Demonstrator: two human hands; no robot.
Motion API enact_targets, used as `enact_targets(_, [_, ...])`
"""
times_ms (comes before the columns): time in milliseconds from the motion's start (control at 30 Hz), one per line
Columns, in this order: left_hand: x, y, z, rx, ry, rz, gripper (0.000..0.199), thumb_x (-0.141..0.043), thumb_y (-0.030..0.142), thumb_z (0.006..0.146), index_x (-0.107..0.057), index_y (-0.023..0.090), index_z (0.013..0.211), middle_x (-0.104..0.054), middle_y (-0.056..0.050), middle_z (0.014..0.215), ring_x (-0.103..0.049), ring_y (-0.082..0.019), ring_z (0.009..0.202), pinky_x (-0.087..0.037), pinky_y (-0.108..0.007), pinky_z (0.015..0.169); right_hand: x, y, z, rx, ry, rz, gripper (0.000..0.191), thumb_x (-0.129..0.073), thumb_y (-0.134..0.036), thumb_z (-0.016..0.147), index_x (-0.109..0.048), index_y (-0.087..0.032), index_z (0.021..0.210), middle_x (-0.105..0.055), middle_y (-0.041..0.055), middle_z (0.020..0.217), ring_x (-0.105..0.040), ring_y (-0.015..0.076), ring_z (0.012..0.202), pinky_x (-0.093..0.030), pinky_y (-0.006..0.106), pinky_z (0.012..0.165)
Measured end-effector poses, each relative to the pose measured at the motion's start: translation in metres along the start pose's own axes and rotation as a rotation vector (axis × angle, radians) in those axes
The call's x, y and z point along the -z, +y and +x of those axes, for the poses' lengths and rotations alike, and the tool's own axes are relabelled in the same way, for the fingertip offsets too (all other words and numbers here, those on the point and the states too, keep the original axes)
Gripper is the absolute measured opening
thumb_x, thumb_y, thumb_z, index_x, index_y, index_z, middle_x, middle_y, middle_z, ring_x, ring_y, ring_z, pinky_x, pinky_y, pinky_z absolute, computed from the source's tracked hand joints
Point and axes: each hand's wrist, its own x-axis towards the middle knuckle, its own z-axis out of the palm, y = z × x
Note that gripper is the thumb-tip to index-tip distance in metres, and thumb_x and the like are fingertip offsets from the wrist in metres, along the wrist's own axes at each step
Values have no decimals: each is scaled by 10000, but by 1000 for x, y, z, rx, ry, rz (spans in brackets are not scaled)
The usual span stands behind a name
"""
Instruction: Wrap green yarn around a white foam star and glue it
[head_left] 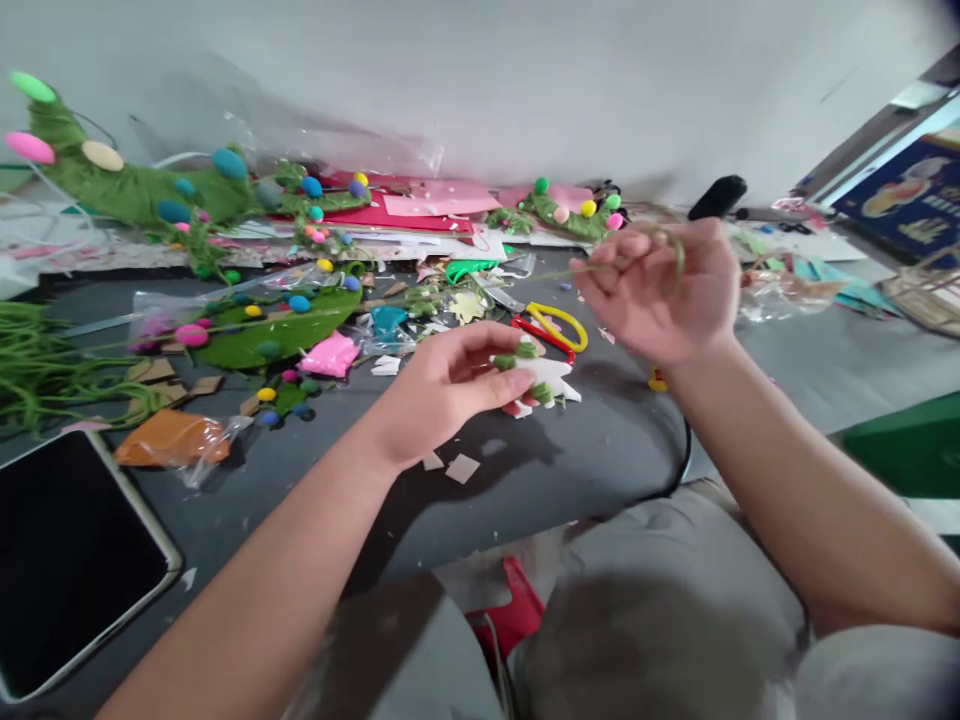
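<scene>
Head view: left hand (446, 392) pinches jagged white cutout (551, 372), partly green-wrapped; right hand (675, 305) pinches green strand (679, 262)

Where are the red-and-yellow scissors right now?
Head view, just right of center: the scissors lie on the table, between the left hand and right hand, just beyond the white cutout.

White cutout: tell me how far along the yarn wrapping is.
Done: green yarn wraps some tips of the white cutout, gripped in the left hand. In hand: the right hand holds a green strand. Left, if everything gets covered: the bare white middle and unwrapped tips.
</scene>
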Motion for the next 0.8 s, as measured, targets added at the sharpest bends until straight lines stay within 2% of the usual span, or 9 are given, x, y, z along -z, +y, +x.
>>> enact_targets(67, [0, -1, -1, 13, -1, 62, 242, -840, 276, 821, -715, 190, 1009, -740, -37, 953, -715, -169, 807, -596, -285, 731, 14, -4, -12, 8, 53, 34, 765, -26, -347, 977, -274, -28, 328, -756, -110, 1030, -636, 173, 1082, -331, 497, 677])
enact_targets(100, [-1, 0, -2, 19, 2, 98, 243, -839, 290, 824, -717, 197, 1013, -739, -33, 936, -717, -169, 799, -594, -280, 725, 18, -5, -17, 4, 76, 61, 737, -53, -360, 968, -235, -5, 348, -745, -114, 959, -627, 114, 957, -299, 518, 667])
enact_targets(167, [-2, 1, -4, 19, 5, 182, 241, -833, 314, 830, -723, 210, 1017, -743, -25, 913, -724, -173, 784, -594, -270, 704, 23, -7, -26, -1, 130, 175, 682, -245, -419, 965, -349, -23, 420, -719, -98, 832, -516, 2, 701, -261, 503, 622])
enact_targets(233, [-4, 3, -5, -7, 18, 272, 227, -823, 323, 840, -731, 224, 1023, -750, -17, 896, -732, -175, 773, -586, -250, 671, 22, -7, -33, 4, 147, 271, 451, -547, -427, 912, -584, -119, 586, -696, -78, 765, -398, -28, 566, -246, 409, 556])
enact_targets(300, [-6, 5, -6, -57, 51, 336, 205, -812, 311, 851, -736, 239, 1028, -757, -6, 891, -735, -168, 768, -577, -232, 657, 15, -6, -39, 33, 49, 249, 141, -761, -340, 838, -721, -207, 812, -701, -45, 781, -430, 6, 545, -296, 288, 517])
enact_targets(367, [-7, 5, -5, -91, 109, 378, 191, -806, 303, 858, -743, 249, 1031, -764, -5, 940, -734, -160, 772, -578, -227, 665, 4, -4, -42, 56, -139, 152, 128, -820, -266, 824, -745, -207, 910, -713, -8, 827, -535, 58, 616, -418, 235, 540])
enact_targets(433, [-7, 4, -3, -87, 171, 405, 187, -808, 307, 856, -748, 258, 1026, -765, -3, 999, -731, -151, 771, -581, -226, 675, -8, -3, -44, 45, -263, 97, 141, -813, -228, 839, -726, -190, 943, -708, 1, 844, -600, 88, 694, -494, 230, 598])
enact_targets(600, [-6, 1, 2, -17, 236, 482, 194, -827, 317, 830, -741, 240, 986, -763, 0, 906, -704, -141, 697, -561, -232, 628, -24, 3, -43, -6, -247, 10, 202, -713, -282, 931, -708, -211, 1120, -736, 26, 942, -670, 142, 806, -520, 266, 640])
enact_targets(800, [-3, 0, 3, -24, 299, 615, 281, -831, 387, 820, -759, 227, 1040, -744, -14, 877, -671, -140, 690, -532, -235, 607, -21, 8, -42, -4, -245, -157, 200, -664, -376, 967, -748, -194, 970, -674, 9, 788, -493, 96, 600, -366, 276, 496])
